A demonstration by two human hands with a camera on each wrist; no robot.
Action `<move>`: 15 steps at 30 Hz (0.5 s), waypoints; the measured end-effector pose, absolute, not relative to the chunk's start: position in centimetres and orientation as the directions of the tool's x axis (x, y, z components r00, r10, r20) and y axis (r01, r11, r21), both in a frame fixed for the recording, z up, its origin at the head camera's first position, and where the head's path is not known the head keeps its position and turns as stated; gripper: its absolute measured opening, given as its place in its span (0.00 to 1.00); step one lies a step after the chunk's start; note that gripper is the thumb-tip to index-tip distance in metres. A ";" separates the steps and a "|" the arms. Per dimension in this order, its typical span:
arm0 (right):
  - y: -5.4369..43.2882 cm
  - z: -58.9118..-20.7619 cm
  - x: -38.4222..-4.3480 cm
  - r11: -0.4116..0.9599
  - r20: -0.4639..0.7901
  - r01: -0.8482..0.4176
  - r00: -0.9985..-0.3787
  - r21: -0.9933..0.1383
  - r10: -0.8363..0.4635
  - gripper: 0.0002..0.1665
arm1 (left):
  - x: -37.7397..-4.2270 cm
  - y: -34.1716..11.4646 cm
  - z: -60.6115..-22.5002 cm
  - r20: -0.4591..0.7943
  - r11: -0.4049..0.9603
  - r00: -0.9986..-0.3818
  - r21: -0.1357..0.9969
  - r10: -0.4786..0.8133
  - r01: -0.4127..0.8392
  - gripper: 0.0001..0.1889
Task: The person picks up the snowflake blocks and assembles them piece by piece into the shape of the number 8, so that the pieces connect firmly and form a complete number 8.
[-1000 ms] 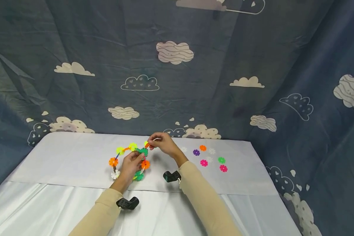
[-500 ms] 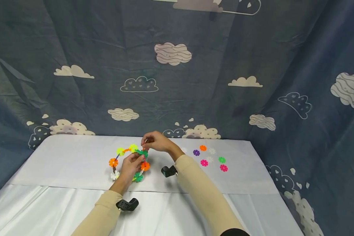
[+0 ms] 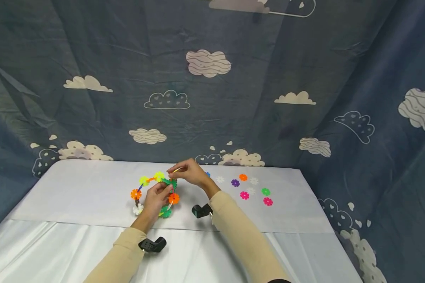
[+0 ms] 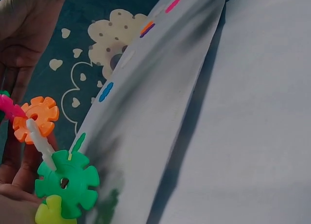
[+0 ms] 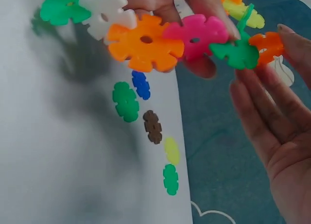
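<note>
Right grip (image 3: 192, 173) — orange disc (image 5: 268, 45) pinched

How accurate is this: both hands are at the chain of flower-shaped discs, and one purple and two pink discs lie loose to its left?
In the head view, the purple disc and two pink discs lie loose to the right of the chain, not left. The left hand and right hand are at it.

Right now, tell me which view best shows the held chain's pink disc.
The right wrist view: the pink disc shows large, its face and hole visible. The left wrist view has only part of it at the left edge; the head view, a tiny sliver.
</note>
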State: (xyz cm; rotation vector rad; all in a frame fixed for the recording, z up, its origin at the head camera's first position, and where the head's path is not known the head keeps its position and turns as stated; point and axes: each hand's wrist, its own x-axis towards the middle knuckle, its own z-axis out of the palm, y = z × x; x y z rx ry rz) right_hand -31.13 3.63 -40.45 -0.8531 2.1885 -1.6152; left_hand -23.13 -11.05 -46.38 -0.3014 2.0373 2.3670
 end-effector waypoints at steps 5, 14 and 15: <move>3.4 -40.8 -30.8 0.193 0.151 -0.315 -0.802 -0.929 -0.578 0.14 | -23.1 -10.9 -46.2 -0.152 -0.167 -0.978 0.978 -0.144 -0.127 0.14; 3.4 -41.1 -30.1 0.249 0.178 -0.374 -0.803 -0.894 -0.568 0.12 | -23.0 -11.0 -46.5 -0.169 -0.153 -0.970 0.978 -0.173 -0.143 0.10; 3.4 -41.2 -30.1 0.254 0.175 -0.374 -0.803 -0.892 -0.570 0.12 | -23.0 -11.1 -46.5 -0.171 -0.147 -0.971 0.978 -0.169 -0.147 0.10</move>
